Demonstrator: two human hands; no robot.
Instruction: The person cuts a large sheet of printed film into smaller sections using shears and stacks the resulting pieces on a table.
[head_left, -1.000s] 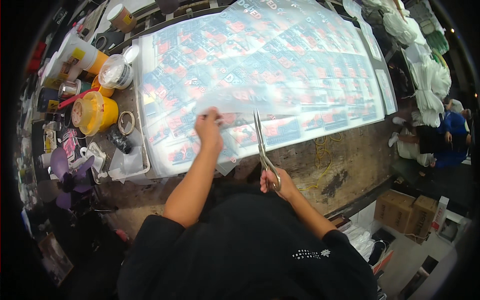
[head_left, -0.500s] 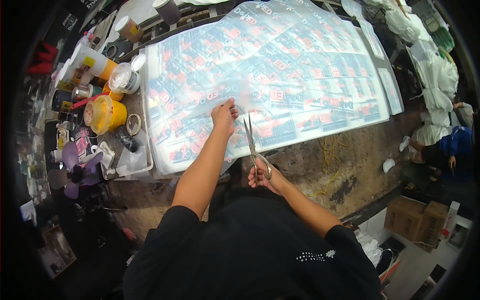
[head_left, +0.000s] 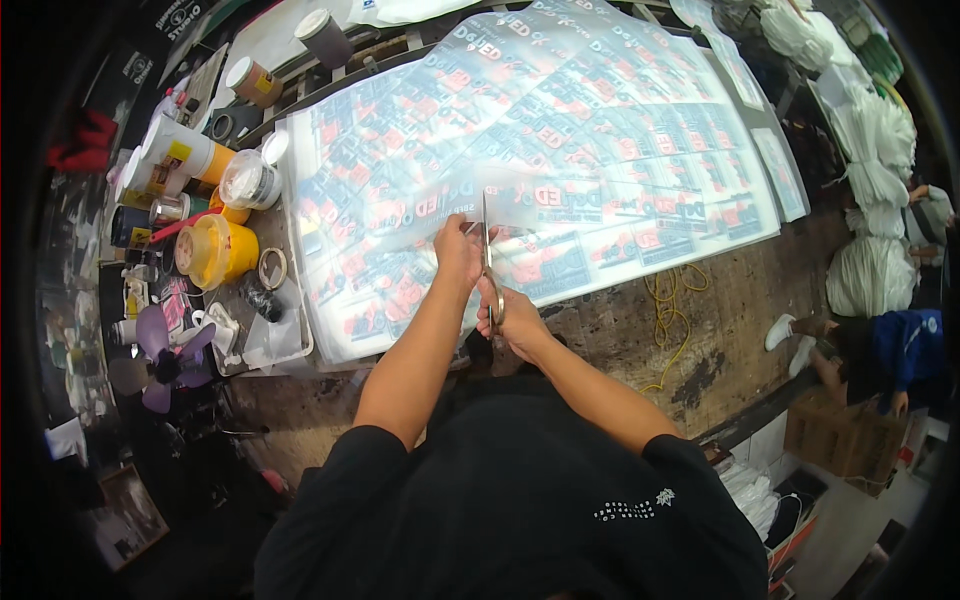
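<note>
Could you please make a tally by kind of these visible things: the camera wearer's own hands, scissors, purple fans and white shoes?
Own hands: 2 (left hand, right hand)
Pairs of scissors: 1
Purple fans: 1
White shoes: 2
Total: 6

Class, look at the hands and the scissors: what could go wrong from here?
The left hand is close beside the blades of the scissors in the right hand, so a slip might nick a finger. The blades extend over overlapping printed sheets, so they might catch the wrong one.
</note>
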